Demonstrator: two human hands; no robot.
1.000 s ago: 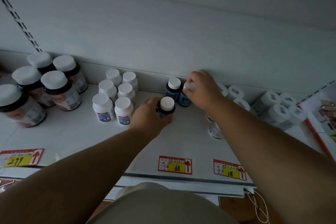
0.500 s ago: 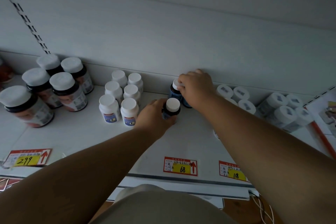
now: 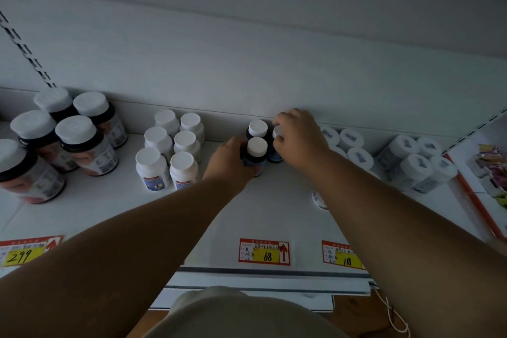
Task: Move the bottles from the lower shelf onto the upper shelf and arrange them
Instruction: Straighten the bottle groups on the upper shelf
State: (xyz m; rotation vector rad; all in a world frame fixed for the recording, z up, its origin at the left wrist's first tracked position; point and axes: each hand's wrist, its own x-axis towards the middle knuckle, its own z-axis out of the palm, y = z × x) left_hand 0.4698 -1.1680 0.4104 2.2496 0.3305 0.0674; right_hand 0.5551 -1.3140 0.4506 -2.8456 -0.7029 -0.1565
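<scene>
Three small dark blue bottles with white caps stand together near the back of the white shelf (image 3: pixel 274 211). My left hand (image 3: pixel 229 160) grips the front bottle (image 3: pixel 256 152) from its left side. My right hand (image 3: pixel 297 136) curls over the right bottle (image 3: pixel 275 145), hiding most of its cap. The rear bottle (image 3: pixel 257 129) stands free against the back wall, just behind the other two.
Several white bottles (image 3: pixel 170 148) stand in rows to the left, with large dark jars (image 3: pixel 63 134) further left. White-capped bottles (image 3: pixel 411 162) crowd the right, some under my right forearm. Price tags (image 3: pixel 264 252) line the shelf's front edge.
My left hand has pushed its bottle back and right, up against the other two. My right hand has shifted slightly left over its bottle.
</scene>
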